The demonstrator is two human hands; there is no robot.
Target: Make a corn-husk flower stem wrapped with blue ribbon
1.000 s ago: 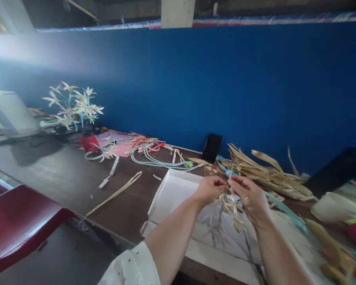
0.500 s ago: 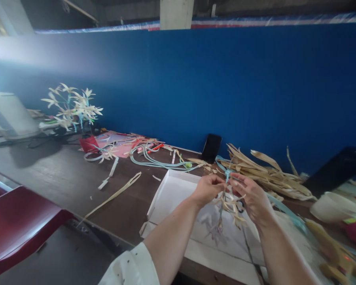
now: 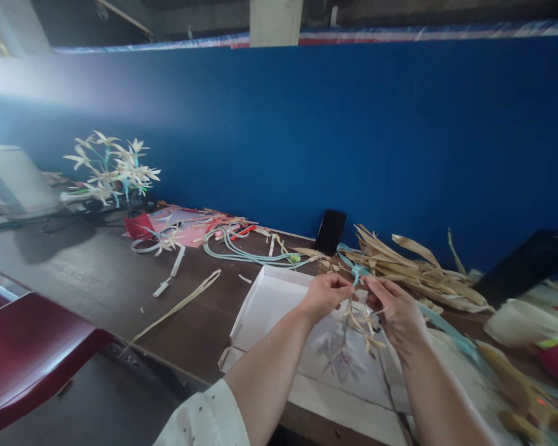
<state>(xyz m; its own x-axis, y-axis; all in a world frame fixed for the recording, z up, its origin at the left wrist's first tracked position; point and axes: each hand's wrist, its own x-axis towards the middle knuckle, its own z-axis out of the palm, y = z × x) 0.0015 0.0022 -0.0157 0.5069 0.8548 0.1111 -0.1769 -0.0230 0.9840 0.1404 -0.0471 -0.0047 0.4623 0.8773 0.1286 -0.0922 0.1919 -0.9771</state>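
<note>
Over a white open box point(image 3: 255, 310), my left hand point(image 3: 328, 298) pinches the stem of a spray of pale handmade flowers point(image 3: 363, 322), which hangs upside down. Light blue strip point(image 3: 356, 272) is wrapped around the stem end just above my fingertips. Close by on the right, my right hand point(image 3: 397, 313) has its thumb and fingers closed at the edge of that blue strip. Its curled fingers partly hide what they grip. The lower flowers are blurred against the white box.
Dried husks point(image 3: 413, 272) lie behind my right hand, near a leaning black phone point(image 3: 331, 232). Coiled pale blue cords point(image 3: 232, 251) and pink paper scraps point(image 3: 193, 232) are to the left. Finished white flowers point(image 3: 121, 167) stand farther left. A whitish bowl point(image 3: 523, 323) sits at right.
My right hand's fingers have gone from extended along the blue strip to more curled, slightly lower. My left hand keeps its pinch; the hanging flowers have turned slightly.
</note>
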